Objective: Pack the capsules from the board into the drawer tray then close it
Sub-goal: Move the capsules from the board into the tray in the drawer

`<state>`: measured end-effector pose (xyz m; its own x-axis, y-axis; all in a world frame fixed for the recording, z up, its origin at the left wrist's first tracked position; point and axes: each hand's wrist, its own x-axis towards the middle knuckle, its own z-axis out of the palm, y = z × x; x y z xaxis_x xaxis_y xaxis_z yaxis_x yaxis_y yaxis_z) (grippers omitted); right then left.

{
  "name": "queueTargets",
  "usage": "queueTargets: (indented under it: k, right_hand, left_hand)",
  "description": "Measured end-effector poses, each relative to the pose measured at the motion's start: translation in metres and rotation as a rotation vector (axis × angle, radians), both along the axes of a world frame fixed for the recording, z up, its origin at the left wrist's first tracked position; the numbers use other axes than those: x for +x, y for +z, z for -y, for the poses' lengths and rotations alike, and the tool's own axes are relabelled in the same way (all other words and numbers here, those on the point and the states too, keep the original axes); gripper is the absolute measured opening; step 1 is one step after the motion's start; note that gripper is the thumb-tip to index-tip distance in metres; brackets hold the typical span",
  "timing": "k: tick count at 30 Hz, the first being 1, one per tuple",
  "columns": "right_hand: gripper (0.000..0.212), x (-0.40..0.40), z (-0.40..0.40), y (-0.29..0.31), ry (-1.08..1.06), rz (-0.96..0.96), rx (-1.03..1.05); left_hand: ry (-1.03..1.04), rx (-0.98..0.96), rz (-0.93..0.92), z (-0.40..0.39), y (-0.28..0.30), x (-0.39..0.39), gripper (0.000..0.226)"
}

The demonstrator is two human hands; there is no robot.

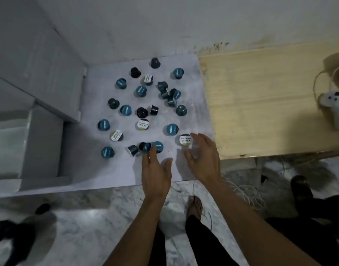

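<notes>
At the far left stands a grey drawer unit, with an open drawer tray pulled out below it toward the viewer; what lies inside the tray cannot be made out. Just to its right lies the pale grey board, and the capsules are scattered across it, none in the tray as far as can be seen. Most have teal foil tops, a few have white labels, and some lie on their sides or upside down showing dark cups. A teal capsule sits at the near left of the board, and a tipped dark capsule lies right of it.

The left hand reaches over the board's near edge, fingers fairly straight and loosely spread, its fingertips touching a pair of teal capsules; it grips nothing. The right hand is spread wide, thumb and fingers arched around a white-labelled capsule, close to it on both sides, but whether they touch it I cannot tell.

Right of the board runs a light wooden counter, with a white controller and its cord at the far edge. Below, a marble floor shows the person's bare foot.
</notes>
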<state>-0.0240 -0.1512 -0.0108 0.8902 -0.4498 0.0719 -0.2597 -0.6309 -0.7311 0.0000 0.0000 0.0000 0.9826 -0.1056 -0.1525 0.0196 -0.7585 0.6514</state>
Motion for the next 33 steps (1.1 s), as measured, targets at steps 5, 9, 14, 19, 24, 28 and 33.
queueTargets:
  k: [5,9,14,19,24,28,33]
  right_hand:
    - [0.036,0.013,0.000,-0.016,-0.016,0.116,-0.062]
    - [0.022,0.012,0.000,-0.027,-0.019,0.205,-0.138]
    - [0.019,0.014,-0.004,-0.028,-0.059,0.229,-0.171]
    - [0.020,0.010,-0.010,-0.006,-0.065,0.219,-0.086]
    - [0.022,0.012,-0.034,0.047,-0.089,0.236,-0.019]
    - [0.023,0.033,-0.076,0.100,-0.048,0.312,0.050]
    - [0.021,0.080,-0.159,0.152,0.014,0.416,0.169]
  left_hand:
    - [0.087,0.035,0.080,0.009,-0.006,0.017,0.048]
    - [0.085,0.068,0.139,0.008,-0.012,0.021,0.035]
    - [0.089,0.020,0.189,0.004,-0.019,0.020,0.029]
    - [0.062,-0.161,0.238,-0.006,0.002,0.019,0.025]
    - [0.033,-0.218,0.297,-0.037,0.056,0.024,0.024]
    - [0.016,-0.275,0.353,-0.086,0.106,0.043,0.027]
    - [-0.001,-0.286,0.468,-0.179,0.156,0.080,0.025]
